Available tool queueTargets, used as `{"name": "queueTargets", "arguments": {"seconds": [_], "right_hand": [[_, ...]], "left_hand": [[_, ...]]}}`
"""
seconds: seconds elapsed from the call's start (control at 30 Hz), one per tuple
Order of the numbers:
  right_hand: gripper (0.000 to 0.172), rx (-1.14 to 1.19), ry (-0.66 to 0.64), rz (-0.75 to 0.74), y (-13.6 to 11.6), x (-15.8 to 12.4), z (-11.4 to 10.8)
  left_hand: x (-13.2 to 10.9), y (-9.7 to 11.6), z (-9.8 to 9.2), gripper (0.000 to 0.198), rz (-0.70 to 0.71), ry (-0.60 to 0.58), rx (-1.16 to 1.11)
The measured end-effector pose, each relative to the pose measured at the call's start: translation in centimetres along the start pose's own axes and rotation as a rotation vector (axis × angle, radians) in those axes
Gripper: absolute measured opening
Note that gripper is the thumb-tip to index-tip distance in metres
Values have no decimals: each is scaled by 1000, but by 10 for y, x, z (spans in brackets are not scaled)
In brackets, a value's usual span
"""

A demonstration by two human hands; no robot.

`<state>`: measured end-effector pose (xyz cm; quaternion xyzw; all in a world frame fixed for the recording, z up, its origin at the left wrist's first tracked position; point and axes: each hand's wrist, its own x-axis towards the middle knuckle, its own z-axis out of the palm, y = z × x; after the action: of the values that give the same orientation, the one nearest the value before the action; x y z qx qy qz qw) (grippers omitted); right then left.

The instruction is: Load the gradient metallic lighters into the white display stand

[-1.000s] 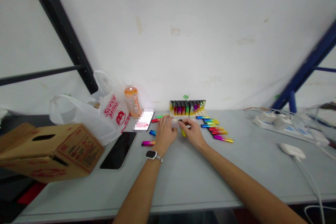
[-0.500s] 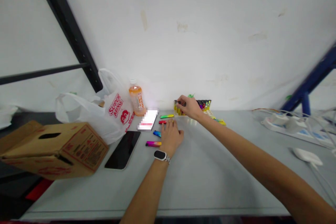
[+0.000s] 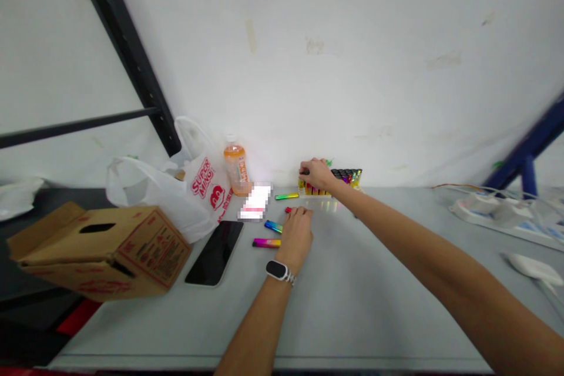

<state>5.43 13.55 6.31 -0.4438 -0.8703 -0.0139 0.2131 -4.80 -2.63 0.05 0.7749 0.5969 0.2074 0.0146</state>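
Note:
My left hand (image 3: 297, 235), wearing a watch (image 3: 277, 270), is low over the table with its fingers closed on a red lighter (image 3: 288, 210). Only the lighter's left end shows. Beside that hand lie a blue lighter (image 3: 274, 227) and a purple-and-yellow lighter (image 3: 265, 243), both partly covered. Farther back is a green-yellow lighter (image 3: 286, 196). My right hand (image 3: 317, 174) pinches a lighter by the left part of a display tray of lighters (image 3: 351, 177). Just the black end (image 3: 304, 173) of the pinched one is visible, and the hand hides part of the tray.
To the left stand a cardboard box (image 3: 152, 252), a white plastic bag (image 3: 176, 194) and an orange drink bottle (image 3: 238, 167). A black tablet-like device (image 3: 215, 252) and a blurred-out white item (image 3: 256, 202) lie nearby. A power strip (image 3: 502, 220) and white charger (image 3: 535, 267) sit right.
My left hand has drawn its fingers in and shifted the red lighter to the right. My right hand stays at the tray. The whole view has moved slightly.

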Motion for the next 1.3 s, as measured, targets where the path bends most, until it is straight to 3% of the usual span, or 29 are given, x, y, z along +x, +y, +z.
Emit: {"name": "queueTargets", "arguments": {"seconds": [0.17, 0.3, 0.47, 0.57, 0.73, 0.93, 1.1, 1.2, 1.3], "right_hand": [[19, -31, 9, 39, 0, 0, 1], [32, -194, 85, -28, -6, -5, -3], [45, -275, 49, -91, -10, -19, -7], [48, -241, 106, -60, -13, -34, -6], [37, 40, 216, 91, -16, -79, 6], [37, 479, 75, 90, -15, -140, 19], [40, 958, 116, 202, -21, -151, 19], [47, 1094, 147, 276, -25, -153, 19], [49, 1167, 113, 281, -29, -158, 20]], "left_hand": [[-1, 0, -3, 48, -26, 38, 9], [-2, 0, -5, 38, -54, 22, 31], [-1, 1, -6, 37, -34, 7, 21], [0, 2, -7, 36, -7, 5, 19], [3, 3, -7, 36, 11, -12, -54], [7, 2, -3, 25, 31, 62, -339], [11, 5, 0, 11, -69, 219, -826], [15, 6, 3, 25, -191, 355, -1095], [19, 7, 3, 36, -240, 368, -1264]]}}
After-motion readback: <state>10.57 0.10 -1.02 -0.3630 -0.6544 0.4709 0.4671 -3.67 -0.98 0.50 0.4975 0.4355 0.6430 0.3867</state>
